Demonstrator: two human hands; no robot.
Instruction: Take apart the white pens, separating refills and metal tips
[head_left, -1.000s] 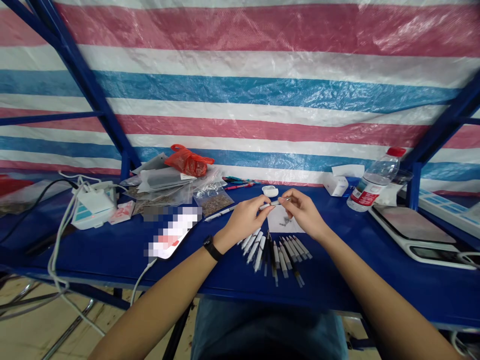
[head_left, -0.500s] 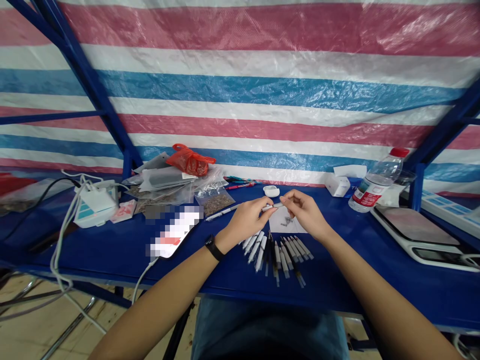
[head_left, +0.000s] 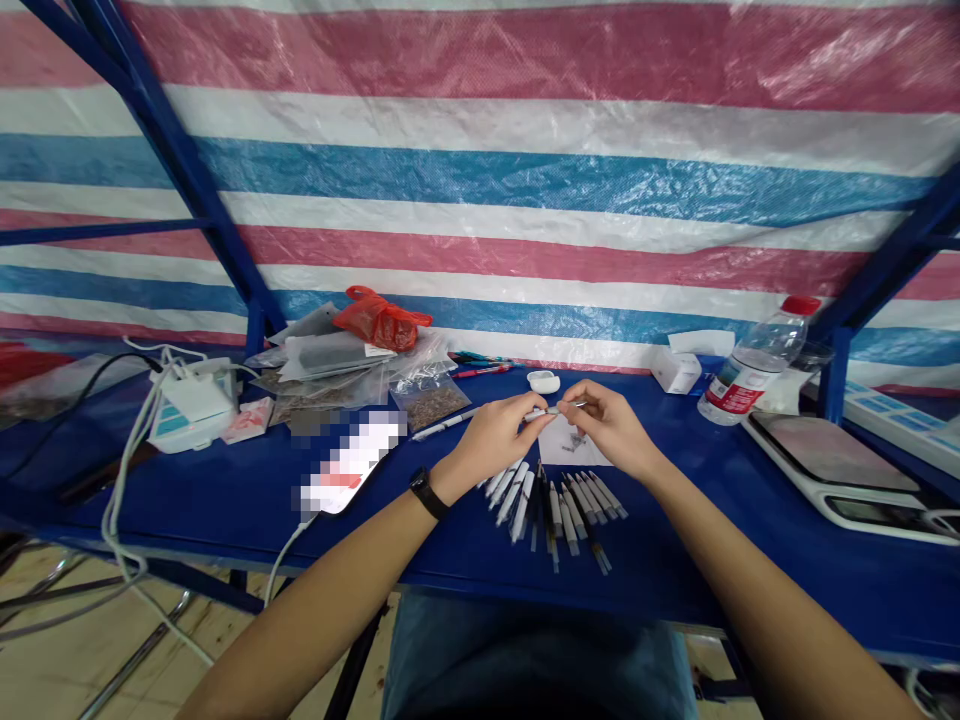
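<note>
My left hand (head_left: 495,435), with a black band on its wrist, pinches a slim white pen barrel (head_left: 538,413). The fingers of my right hand (head_left: 611,428) are closed on the other end of the same pen, near a grey section; its tip is hidden by the fingers. Below the hands lie several white pen barrels (head_left: 513,494), dark ink refills (head_left: 537,512) and a fan of grey-white pen front sections (head_left: 581,505). Small metal-looking pieces (head_left: 574,443) rest on white paper (head_left: 553,447) beneath my right hand. A whole white pen (head_left: 444,426) lies left of my left hand.
A phone (head_left: 356,465) on a cable, bags of brown bits (head_left: 429,402) and a red plastic bag (head_left: 382,320) are at left. A small white dish (head_left: 543,382) sits behind the hands. At right stand a tissue box (head_left: 686,370), a bottle (head_left: 757,365) and a scale (head_left: 836,460).
My right fingers have shifted slightly on the pen, and a grey section now shows between the two hands. The left hand and the parts on the table stay put.
</note>
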